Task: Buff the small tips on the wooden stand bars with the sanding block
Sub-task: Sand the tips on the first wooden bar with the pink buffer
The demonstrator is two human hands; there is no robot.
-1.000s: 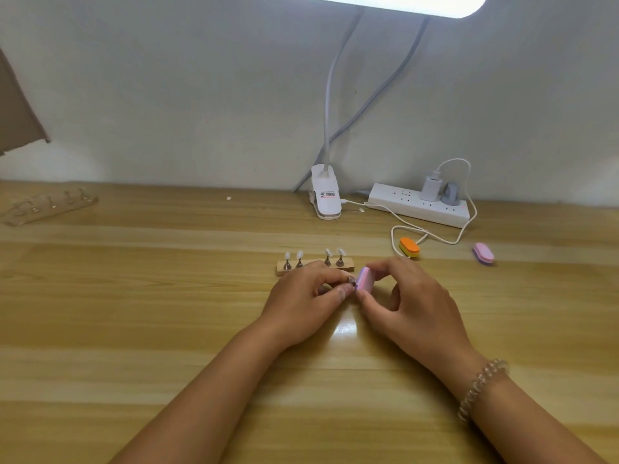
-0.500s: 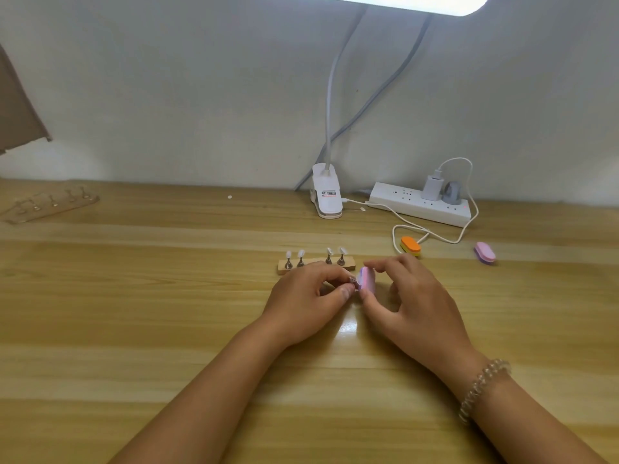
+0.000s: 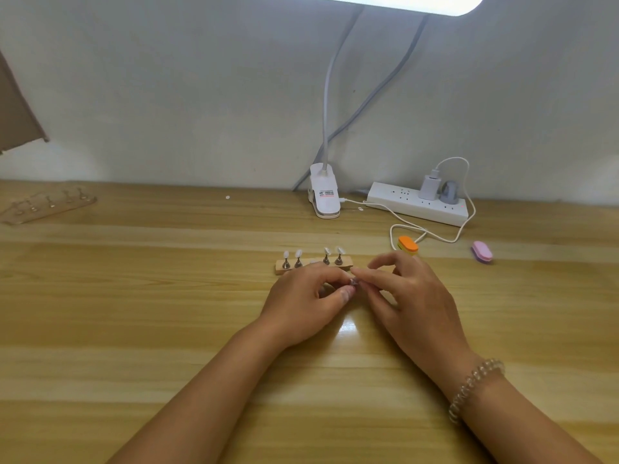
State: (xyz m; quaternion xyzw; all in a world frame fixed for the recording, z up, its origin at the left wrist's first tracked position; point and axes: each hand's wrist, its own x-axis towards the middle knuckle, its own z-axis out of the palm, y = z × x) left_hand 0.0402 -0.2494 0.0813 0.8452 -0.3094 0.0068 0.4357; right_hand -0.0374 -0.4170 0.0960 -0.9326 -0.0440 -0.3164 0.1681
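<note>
Since half a second ago the pink sanding block has left view between my hands. Left hand (image 3: 306,298) pinches one small tip (image 3: 353,282); right hand (image 3: 413,298) forefinger touches it, and I cannot tell its grip. Wooden stand bar (image 3: 346,262) lies left-to-right just beyond, four tips (image 3: 326,252) upright, on the bench (image 3: 134,313).

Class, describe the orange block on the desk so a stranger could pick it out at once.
Find the white power strip against the wall. In front of it, by the cable loop, lies the orange block. Its orange top sets it apart from the pink block to its right.
</note>
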